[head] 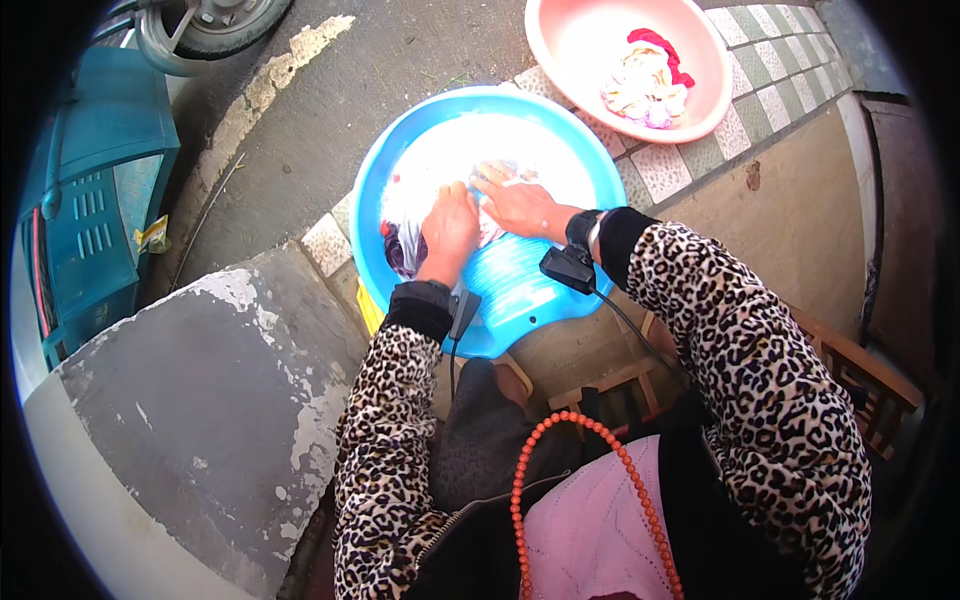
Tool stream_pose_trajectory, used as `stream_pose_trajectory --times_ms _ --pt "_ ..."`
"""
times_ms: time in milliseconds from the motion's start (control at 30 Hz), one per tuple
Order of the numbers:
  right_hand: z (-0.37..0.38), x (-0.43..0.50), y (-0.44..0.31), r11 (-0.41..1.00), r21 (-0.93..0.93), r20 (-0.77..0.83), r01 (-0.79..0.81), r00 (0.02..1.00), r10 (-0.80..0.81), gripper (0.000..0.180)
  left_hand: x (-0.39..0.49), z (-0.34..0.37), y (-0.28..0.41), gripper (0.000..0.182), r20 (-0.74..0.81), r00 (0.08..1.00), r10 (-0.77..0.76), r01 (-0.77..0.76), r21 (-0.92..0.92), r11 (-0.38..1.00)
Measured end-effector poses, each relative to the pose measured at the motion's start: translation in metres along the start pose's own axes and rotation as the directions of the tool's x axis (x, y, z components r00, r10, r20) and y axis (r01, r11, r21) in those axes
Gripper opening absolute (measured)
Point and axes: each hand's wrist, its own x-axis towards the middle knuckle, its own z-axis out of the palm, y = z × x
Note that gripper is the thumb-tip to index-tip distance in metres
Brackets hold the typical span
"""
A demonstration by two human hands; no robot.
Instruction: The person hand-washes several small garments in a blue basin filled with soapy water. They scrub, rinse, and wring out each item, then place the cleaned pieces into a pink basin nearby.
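Observation:
Straight before me is a blue plastic basin (pixel 363 172) with a ribbed washboard (pixel 517 276) built into its near side. Bright white suds (pixel 442 150) fill much of its far part. My left hand (pixel 452 229) is curled over wet cloth at the left edge of the ribs. My right hand (pixel 521 208) lies beside it, fingers pointing left over pale pinkish cloth (pixel 489 229). Glare and suds hide its fingertips, so its grip is unclear. Dark purple and grey cloth (pixel 403 247) lies in the basin left of my left hand.
A pink basin (pixel 559 71) holding red and pale cloth (pixel 646 86) stands at the far right on checkered tiles (pixel 660 171). Left are a grey concrete slab (pixel 195 405), a teal metal cart body (pixel 105 120) and a wheel (pixel 225 26). A wooden rack (pixel 855 360) is at right.

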Motion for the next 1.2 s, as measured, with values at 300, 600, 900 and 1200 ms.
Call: stream_pose_trajectory --times_ms 300,600,900,1200 --pt "-0.009 -0.095 -0.013 0.95 -0.097 0.085 0.297 0.954 -0.289 0.056 -0.083 -0.017 0.018 0.016 0.195 0.951 0.239 -0.238 -0.031 0.971" --pt "0.006 -0.006 0.028 0.898 0.418 -0.406 -0.135 0.857 0.317 0.021 0.055 -0.016 -0.015 0.022 0.207 0.953 -0.221 0.266 -0.224 0.937" --pt "0.01 -0.016 0.038 0.438 0.823 -0.185 -0.361 0.559 0.808 0.065 0.061 0.004 0.041 0.039 0.126 0.986 0.111 -0.089 -0.166 0.982" --pt "0.053 0.002 0.06 -0.134 0.988 0.04 0.079 0.703 0.71 0.055 0.083 0.015 0.048 0.026 0.134 0.982 0.136 -0.156 0.155 0.976"
